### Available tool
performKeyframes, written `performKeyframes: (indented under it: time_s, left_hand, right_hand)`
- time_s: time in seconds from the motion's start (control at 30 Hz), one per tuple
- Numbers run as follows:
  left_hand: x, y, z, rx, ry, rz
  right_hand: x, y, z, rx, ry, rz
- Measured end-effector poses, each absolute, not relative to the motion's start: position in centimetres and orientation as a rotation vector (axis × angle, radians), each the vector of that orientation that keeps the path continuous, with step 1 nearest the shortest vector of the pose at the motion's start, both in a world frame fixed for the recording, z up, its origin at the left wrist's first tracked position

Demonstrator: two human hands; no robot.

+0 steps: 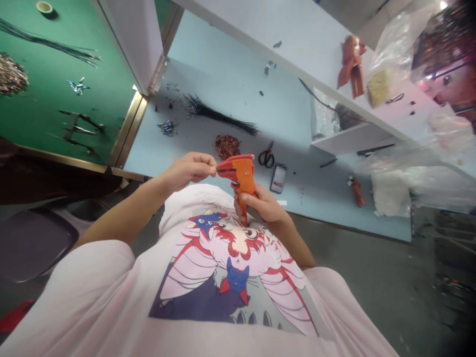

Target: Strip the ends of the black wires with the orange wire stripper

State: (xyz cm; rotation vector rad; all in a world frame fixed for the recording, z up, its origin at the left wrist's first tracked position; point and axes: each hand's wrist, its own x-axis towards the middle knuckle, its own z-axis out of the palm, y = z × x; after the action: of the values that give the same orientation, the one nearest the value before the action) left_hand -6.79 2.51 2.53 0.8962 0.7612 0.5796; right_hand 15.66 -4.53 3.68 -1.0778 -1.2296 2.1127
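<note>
**Item 1:** left hand, at 9 o'clock from the tool. The thumb and fingertips are pinched closed at the tool's mouth; anything held between them is too thin to make out.

**Item 2:** right hand, closed around the grip, fingers wrapped and thumb side up.

**Item 3:** orange wire stripper, held upright in the right hand in front of the chest, its head tilted towards the left hand and just touching the left fingertips.

**Item 4:** pale blue workbench, below and around the items that follow.

**Item 5:** heap of copper-red wire clippings, at 12 o'clock.

**Item 6:** bundle of black wires, at 12 o'clock, beyond item 5.

**Item 7:** black-handled scissors, at 2 o'clock, near the tool.

**Item 8:** phone, at 3 o'clock, its screen blurred.

**Item 9:** small blue-and-silver terminals, at 11 o'clock.

**Item 10:** green-topped bench, at 10 o'clock, bearing 2 pairs of pliers and a second black wire bundle.

**Item 11:** clear plastic bags, at 2 o'clock, on a white shelf.
</note>
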Motion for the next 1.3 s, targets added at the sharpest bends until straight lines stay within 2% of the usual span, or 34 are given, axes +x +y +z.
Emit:
performKeyframes:
  time_s: [0.27, 0.83, 1.07, 1.3]
  left_hand:
    - [-7.4, 2.1, 2.5, 1.121, 0.842, 0.657]
    - [-6.3, 0.6, 2.0, 1.956, 1.145, 1.199]
    - [-6.3, 0.4, 1.1, 2.15, 1.161, 1.2]
    - [-6.4, 0.5, 1.0, 2.098, 1.159, 1.203]
  right_hand:
    - [15.5, -4.5, 3.0, -1.084, -1.303, 2.075]
    - [15.7, -4.3, 3.7, -0.98, -1.115, 2.175]
    - [15.3, -4.3, 4.1, -1.079, -1.091, 2.137]
    - [15.2, -4.7, 3.2, -1.071, -1.046, 2.135]
